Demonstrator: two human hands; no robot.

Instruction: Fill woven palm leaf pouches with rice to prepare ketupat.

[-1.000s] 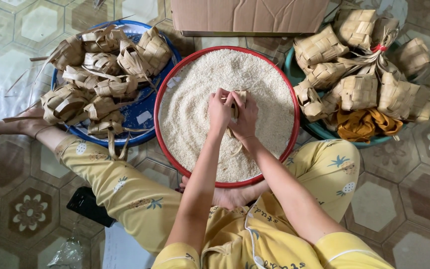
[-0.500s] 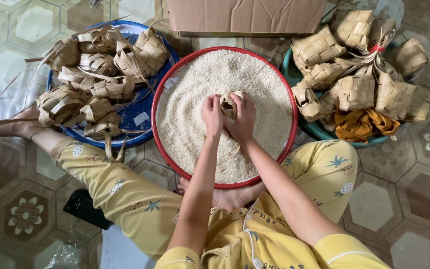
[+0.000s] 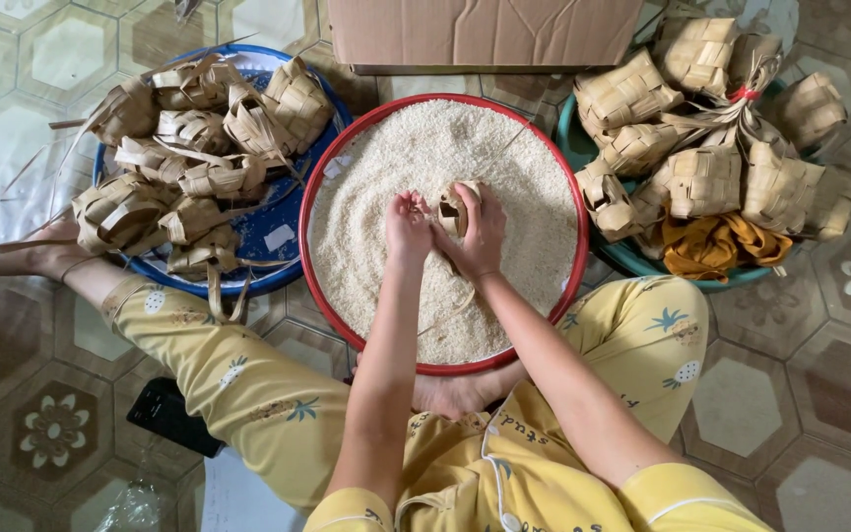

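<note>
A round red-rimmed tray [image 3: 327, 305] heaped with white rice [image 3: 396, 167] lies on the floor between my knees. Over its middle my right hand [image 3: 480, 232] grips a small woven palm-leaf pouch [image 3: 453, 209], its loose leaf strips trailing down onto the rice. My left hand [image 3: 408, 227] is beside the pouch with its fingers bunched at the opening; rice grains cling to the fingertips. Both forearms reach in from the bottom of the head view.
A blue basin [image 3: 278, 212] at the left holds several empty, loosely woven leaf pouches. A teal basin [image 3: 622, 251] at the right holds several plump woven pouches and an orange cloth [image 3: 716, 246]. A cardboard box [image 3: 485, 34] stands behind. A black phone [image 3: 171, 419] lies by my left leg.
Both hands with the pouch have drawn back toward me, from the tray's middle to lower over the rice. The left fingers have bunched closer at the pouch's mouth.
</note>
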